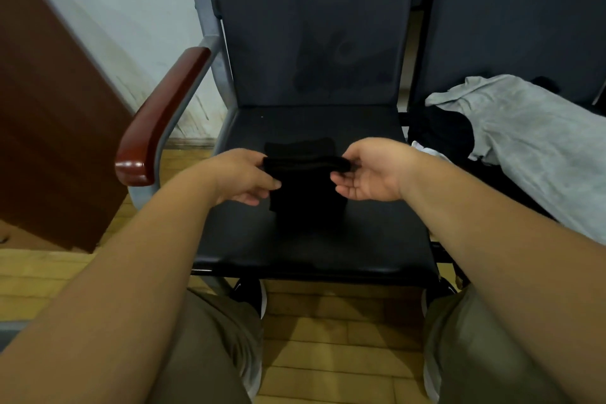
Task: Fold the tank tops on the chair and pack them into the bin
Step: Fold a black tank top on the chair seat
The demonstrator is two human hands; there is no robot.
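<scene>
A small black tank top (306, 184), folded into a narrow bundle, lies on the dark seat of the chair (314, 249) in front of me. My left hand (244, 175) pinches the left end of its raised fold between thumb and fingers. My right hand (370, 170), palm turned up, pinches the right end of the same fold. The fold is lifted slightly above the rest of the cloth. No bin is in view.
On the neighbouring seat to the right lie a grey garment (531, 144) and a black garment (441, 134), with a bit of white cloth (426, 149) beside them. A reddish wooden armrest (164, 115) borders the chair's left side. A brown board (55, 121) leans against the wall.
</scene>
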